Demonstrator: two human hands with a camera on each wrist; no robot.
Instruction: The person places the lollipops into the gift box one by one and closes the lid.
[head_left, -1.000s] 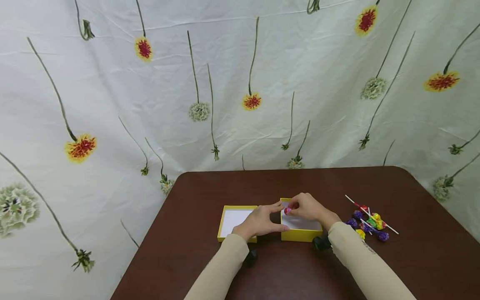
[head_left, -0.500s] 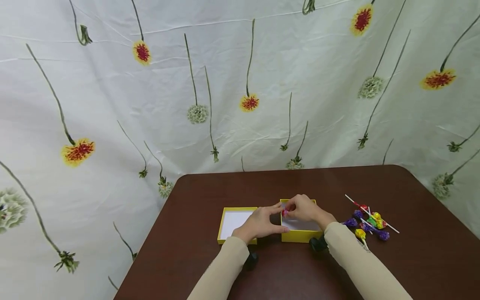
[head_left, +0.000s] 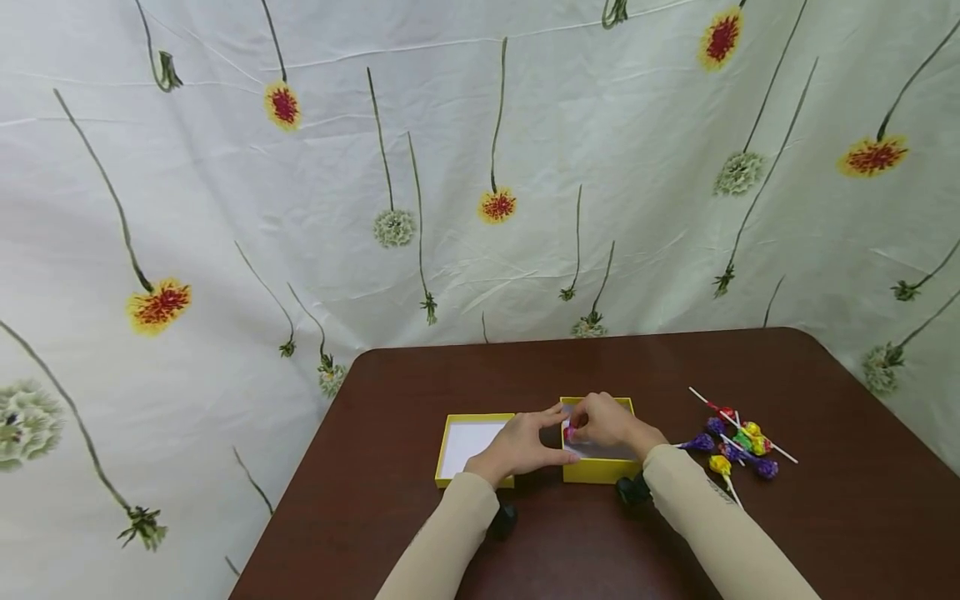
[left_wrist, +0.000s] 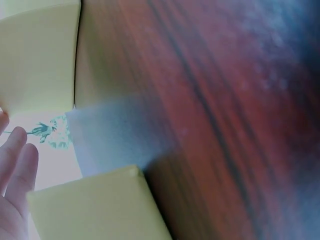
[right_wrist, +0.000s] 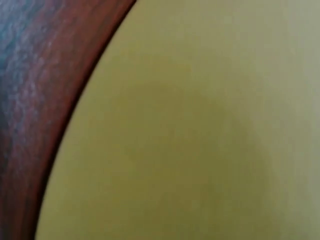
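In the head view a yellow box [head_left: 600, 472] with a pale inside stands on the brown table. My right hand [head_left: 611, 423] reaches into its left part and pinches a pink-red lollipop [head_left: 569, 433], whose stick is hidden by the hand. My left hand [head_left: 519, 443] lies along the box's left side, fingers extended toward the back corner and thumb at the front rim. The left wrist view shows straight fingers [left_wrist: 22, 172] close to the yellow box wall [left_wrist: 40, 60]. Yellow cardboard of the box [right_wrist: 190, 125] fills most of the right wrist view.
A shallow yellow lid [head_left: 467, 446] with a white inside lies left of the box, partly behind the left hand. Several wrapped lollipops [head_left: 701, 442] in purple, yellow, red and green are heaped to the right. A flowered cloth [head_left: 450, 167] hangs behind the table [head_left: 405, 375].
The right hand has shifted slightly left and lower in the box with the lollipop, baring more of the heap beside its sleeve. The left hand has stayed in place.
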